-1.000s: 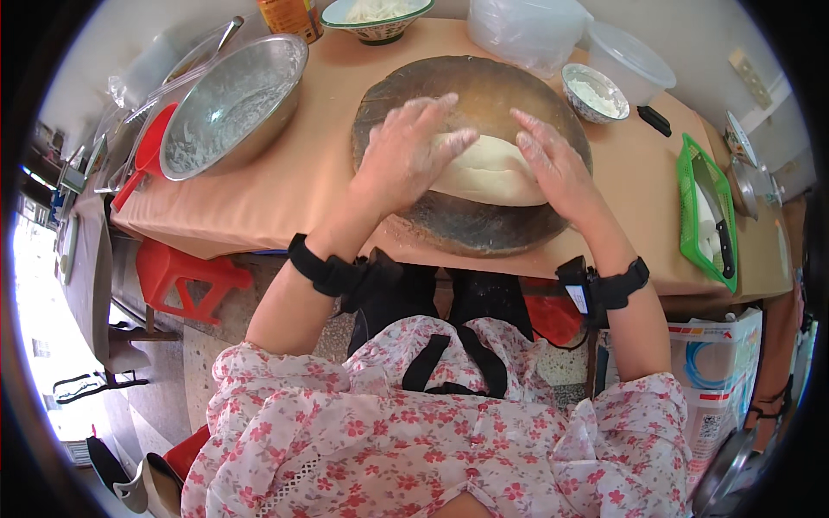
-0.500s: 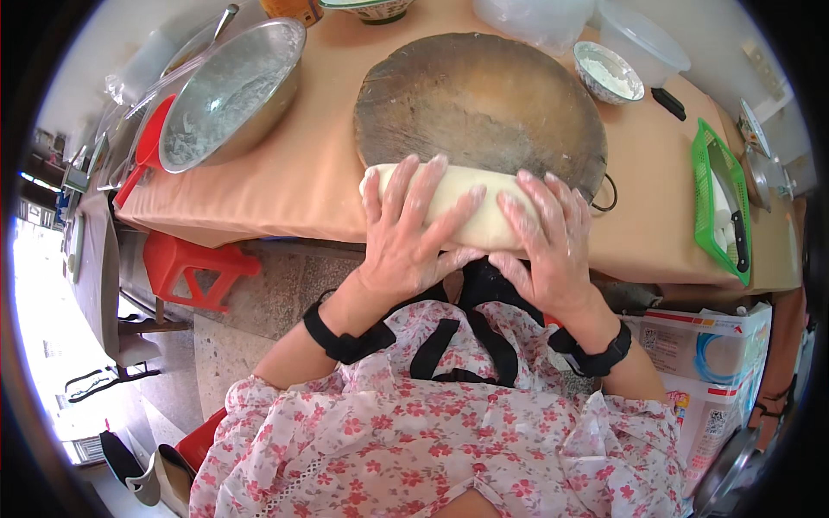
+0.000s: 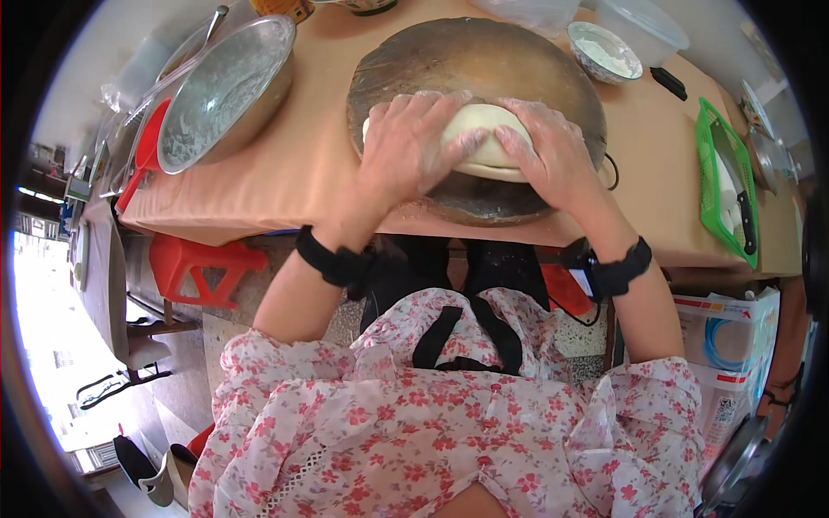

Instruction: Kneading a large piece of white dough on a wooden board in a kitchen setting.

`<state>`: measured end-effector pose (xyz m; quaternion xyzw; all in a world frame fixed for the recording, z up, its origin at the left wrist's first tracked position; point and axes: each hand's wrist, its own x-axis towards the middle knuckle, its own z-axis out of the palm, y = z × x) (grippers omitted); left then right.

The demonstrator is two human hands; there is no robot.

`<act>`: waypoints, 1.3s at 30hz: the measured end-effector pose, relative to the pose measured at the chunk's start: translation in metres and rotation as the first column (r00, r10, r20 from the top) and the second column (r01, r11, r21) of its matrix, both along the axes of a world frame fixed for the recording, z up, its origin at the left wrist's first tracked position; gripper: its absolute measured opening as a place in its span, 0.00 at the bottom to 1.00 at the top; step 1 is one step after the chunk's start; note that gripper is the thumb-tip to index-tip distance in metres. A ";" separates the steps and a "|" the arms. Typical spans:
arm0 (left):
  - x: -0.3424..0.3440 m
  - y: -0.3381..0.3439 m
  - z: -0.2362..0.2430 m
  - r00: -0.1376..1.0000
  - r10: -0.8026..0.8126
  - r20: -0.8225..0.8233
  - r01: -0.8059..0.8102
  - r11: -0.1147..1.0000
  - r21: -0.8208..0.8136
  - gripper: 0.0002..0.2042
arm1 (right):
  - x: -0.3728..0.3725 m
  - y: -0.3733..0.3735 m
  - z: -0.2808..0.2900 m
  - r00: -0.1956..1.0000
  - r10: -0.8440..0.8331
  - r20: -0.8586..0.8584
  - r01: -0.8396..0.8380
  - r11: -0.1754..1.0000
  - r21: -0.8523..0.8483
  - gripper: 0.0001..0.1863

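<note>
A thick, smooth roll of pale dough (image 3: pixel 488 142) lies across the round wooden chopping board (image 3: pixel 466 56). My left hand (image 3: pixel 406 142) curls over the dough's left part, with its thumb along the near side. Over the right end bends my right hand (image 3: pixel 551 151), its thumb against the dough's top and its fingers over the far side. Flour whitens the fingers of both hands. A seam or fold runs along the dough's near lower edge. The far fingertips are partly hidden.
At the left stand a floury steel basin (image 3: pixel 229 95) and a red dipper (image 3: pixel 147 142). Beyond the board's right side are a bowl of white flour (image 3: pixel 604 53), a small black object (image 3: pixel 668 84) and a green basket (image 3: pixel 715 198) holding a black-handled knife (image 3: pixel 748 223).
Both hands have pushed the dough away from me, from the board's near edge onto its middle. The fingers, flatter before, now curl over it, and my arms reach farther forward.
</note>
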<state>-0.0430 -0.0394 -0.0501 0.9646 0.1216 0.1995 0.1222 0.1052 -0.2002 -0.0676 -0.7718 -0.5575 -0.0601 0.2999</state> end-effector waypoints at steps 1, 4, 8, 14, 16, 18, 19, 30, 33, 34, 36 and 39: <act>0.004 0.006 0.008 0.991 -0.004 -0.137 -0.008 0.996 -0.085 0.28 | 0.004 0.002 0.001 0.997 -0.033 -0.069 0.028 0.998 -0.065 0.30; 0.001 0.041 -0.001 0.989 -0.103 -0.104 0.078 0.972 -0.221 0.34 | 0.001 -0.001 -0.001 0.996 -0.030 -0.079 0.027 0.999 -0.039 0.33; -0.023 0.035 0.000 0.973 -0.220 -0.075 0.188 0.935 -0.301 0.40 | -0.031 -0.025 0.000 1.000 -0.005 0.009 0.004 0.999 0.040 0.32; -0.058 -0.016 -0.015 0.983 -0.062 0.173 0.075 0.995 -0.069 0.43 | -0.050 -0.052 -0.011 0.998 0.043 -0.037 -0.034 0.980 0.198 0.38; -0.054 -0.016 -0.013 0.976 -0.062 0.208 0.080 0.994 -0.079 0.41 | -0.046 -0.049 -0.005 0.991 0.066 -0.115 -0.042 0.979 0.202 0.37; -0.050 -0.015 -0.010 0.969 -0.056 0.241 0.079 0.993 -0.090 0.39 | -0.037 -0.043 0.006 0.976 0.096 -0.193 -0.056 0.977 0.204 0.37; -0.047 -0.017 -0.004 0.975 -0.010 0.220 0.048 0.985 -0.168 0.37 | -0.031 -0.041 0.018 0.975 0.107 -0.196 -0.064 0.975 0.213 0.36; -0.037 -0.041 0.018 0.999 -0.046 -0.019 0.043 0.988 -0.149 0.38 | 0.069 -0.027 0.020 0.849 -0.107 -0.518 0.172 0.982 0.079 0.28; -0.025 -0.037 0.008 0.978 -0.133 0.164 0.161 0.971 -0.175 0.40 | 0.079 -0.029 0.011 0.712 -0.102 -0.695 0.193 0.980 0.054 0.28; -0.019 -0.036 0.001 0.976 -0.132 0.172 0.162 0.972 -0.170 0.40 | 0.081 -0.026 0.010 0.718 -0.099 -0.689 0.191 0.980 0.059 0.28; -0.008 -0.037 -0.013 0.967 -0.191 0.166 0.220 0.959 -0.178 0.44 | 0.081 -0.019 0.011 0.765 -0.077 -0.639 0.132 0.990 0.039 0.30; -0.004 -0.047 -0.013 0.975 -0.184 0.126 0.205 0.960 -0.189 0.45 | 0.076 -0.002 0.016 0.814 -0.064 -0.577 0.080 0.997 0.003 0.34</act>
